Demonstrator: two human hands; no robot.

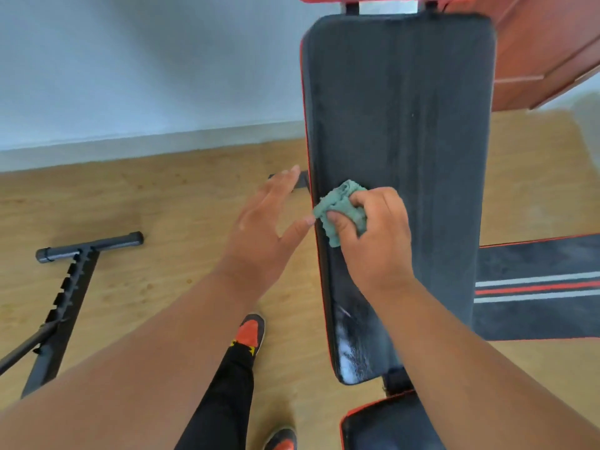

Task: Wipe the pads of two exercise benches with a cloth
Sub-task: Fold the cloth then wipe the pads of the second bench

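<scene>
Cloth: green cloth [341,211], bunched into a wad, pressed on the left edge of the long pad [402,131], about midway along it.
Right hand: right hand [373,235] clenched around the cloth, thumb and fingers pinching the wad, knuckles up.
Left hand: left hand [269,219] spread and empty, hovering just beside the pad's left edge; thumb tip near the cloth, contact cannot be told.
Long pad: dark with red piping, tilted up away from the person; looks dull and dusty over most of its length, with a shinier streaked patch near the low end.
Seat pad: second pad [383,427] at the bottom, separate from the long one, partly hidden by the right forearm.
Second bench: frame [69,287] with notched rail lies on the floor [162,206] to the left, well apart; its pads are out of view.
Other: striped mat [535,287] on the floor at right; shoe [250,331] beside the bench.
Step in hand: wiping the long pad, judged from the cloth's place.
How to do it well: open the wad flatter for more contact; stroke lengthwise in overlapping lanes from edge to edge; follow the piping seam; steady the pad with the free hand; turn the cloth to a clean face when it greys.
Progress: early, by judgement; much dull surface remains and the other bench looks untouched.
Writing: no brand, label or text can be read.
</scene>
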